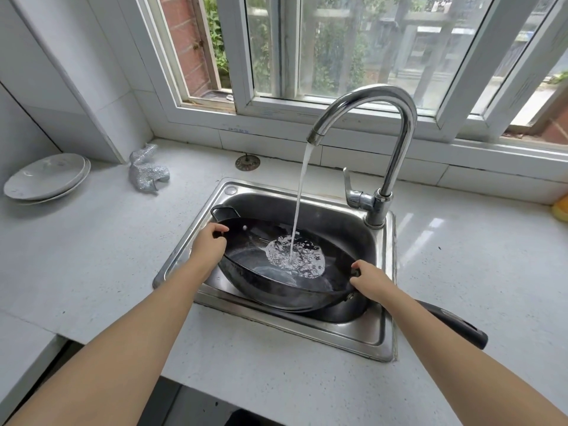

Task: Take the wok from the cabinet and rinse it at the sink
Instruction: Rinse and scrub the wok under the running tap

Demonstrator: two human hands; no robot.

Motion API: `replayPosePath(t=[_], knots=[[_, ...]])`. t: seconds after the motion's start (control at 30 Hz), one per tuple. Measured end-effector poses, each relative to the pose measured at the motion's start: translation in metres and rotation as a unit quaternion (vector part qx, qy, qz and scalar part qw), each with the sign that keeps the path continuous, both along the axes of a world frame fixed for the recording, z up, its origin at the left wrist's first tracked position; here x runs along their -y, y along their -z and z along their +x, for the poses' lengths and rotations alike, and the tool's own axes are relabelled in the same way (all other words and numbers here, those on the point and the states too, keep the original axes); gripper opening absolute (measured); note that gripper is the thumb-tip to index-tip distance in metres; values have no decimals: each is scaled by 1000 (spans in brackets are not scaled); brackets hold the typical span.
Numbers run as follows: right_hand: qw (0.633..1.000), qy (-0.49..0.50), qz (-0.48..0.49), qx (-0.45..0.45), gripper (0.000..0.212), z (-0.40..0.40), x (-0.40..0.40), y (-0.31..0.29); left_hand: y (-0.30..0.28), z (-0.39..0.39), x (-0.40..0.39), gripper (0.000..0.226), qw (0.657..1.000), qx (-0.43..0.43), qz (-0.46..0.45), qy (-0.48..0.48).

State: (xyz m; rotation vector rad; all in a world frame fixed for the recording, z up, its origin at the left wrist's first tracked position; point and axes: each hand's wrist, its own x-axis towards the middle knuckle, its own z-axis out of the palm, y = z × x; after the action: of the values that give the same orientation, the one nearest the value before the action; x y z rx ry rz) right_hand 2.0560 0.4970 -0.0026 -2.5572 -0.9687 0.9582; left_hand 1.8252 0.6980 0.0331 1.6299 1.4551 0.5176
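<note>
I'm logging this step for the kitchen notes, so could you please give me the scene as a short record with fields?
wok: black wok tilted in the sink, long handle pointing right over the counter
water: stream from the faucet lands inside the wok and pools there
left hand: left hand grips the wok's rim near the small helper handle
right hand: right hand grips the rim near the long handle's base
counter: stacked plates and a silver scrubber to the left
stage: rinsing under way
</note>
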Motion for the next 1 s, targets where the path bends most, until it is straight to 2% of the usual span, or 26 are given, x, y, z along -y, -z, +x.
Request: replayPosePath(t=[0.13, 0.3, 0.43, 0.57, 0.7, 0.83, 1.0], knots=[[999, -16, -23, 29, 49, -2, -2, -5, -1, -2, -4, 45, 999, -24, -8, 21], [989, -47, -52, 131, 9, -4, -4, -10, -4, -2, -3, 44, 997, -78, 20, 13], [970, -109, -91, 196, 18, -5, -7, -20, -12, 4, -1, 41, 988, -139, 57, 33], [968, -103, -73, 215, 12, 7, -13, -31, -17, 14, -7, 36, 979, -177, 85, 59], [968, -100, -13, 229, 35, 16, -22, -46, -18, 27, -15, 34, 967, -220, 83, 102], [967, -122, 65, 216, 48, 26, -34, -55, -7, 29, -19, 35, 960, -244, 67, 119], [940, -175, 71, 284, 65, 35, -51, -60, 1, 27, -19, 37, 959, -252, 60, 114]])
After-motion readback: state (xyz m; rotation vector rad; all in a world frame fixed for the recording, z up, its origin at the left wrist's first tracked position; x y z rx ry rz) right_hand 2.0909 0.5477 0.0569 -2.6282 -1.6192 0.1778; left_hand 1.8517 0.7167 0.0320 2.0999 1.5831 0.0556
